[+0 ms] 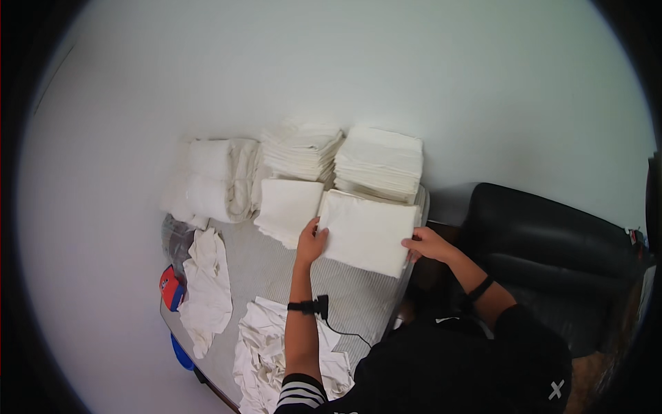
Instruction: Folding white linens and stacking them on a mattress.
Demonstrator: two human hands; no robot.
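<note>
A folded white cloth (368,230) lies flat between my hands, at the near right of several folded stacks. My left hand (311,242) grips its left edge, thumb on top. At its right edge, my right hand (425,244) pinches the cloth, with some fingers hidden below. Directly behind it rises a tall stack of folded white cloths (380,160). Another tall stack (302,150) stands to the left of that one, with a lower folded stack (289,204) in front of it. Whether the held cloth rests on a pile beneath cannot be told.
A rolled white quilt or padding (220,178) sits at the back left of the striped bed surface (357,295). Crumpled white cloths (269,352) lie near my left forearm, and another loose cloth (207,290) farther left beside a red and blue cap (171,290). A black sofa (543,233) stands right.
</note>
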